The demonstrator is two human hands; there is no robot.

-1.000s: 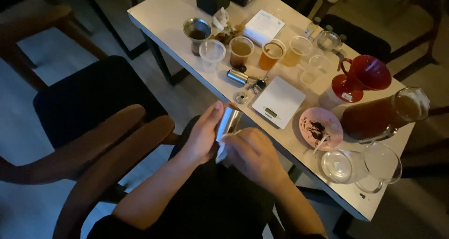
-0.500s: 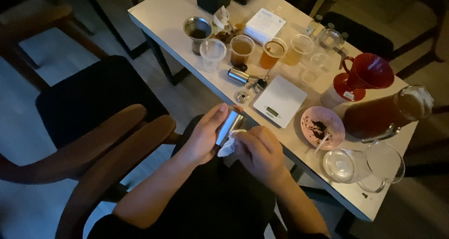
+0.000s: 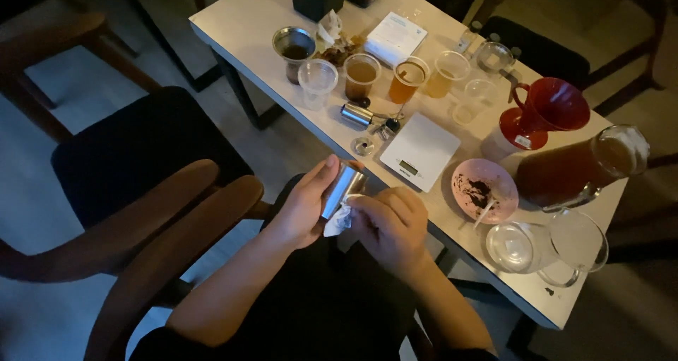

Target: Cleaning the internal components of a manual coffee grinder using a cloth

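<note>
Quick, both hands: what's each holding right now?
Left hand: closed on metal cylinder.
Right hand: closed on white cloth against the cylinder.

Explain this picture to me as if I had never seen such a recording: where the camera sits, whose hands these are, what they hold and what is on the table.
There is no machine here. The camera sits on a person's head and looks down at their own two bare hands above their lap. The left hand holds a small shiny metal cylinder; the right hand presses a crumpled white tissue against it. Ahead stands a white table with a white scale, a pink dish with dark crumbs, a red dripper, a carafe of brown liquid, an empty glass jug and several cups. A wooden chair stands at the left.
</note>
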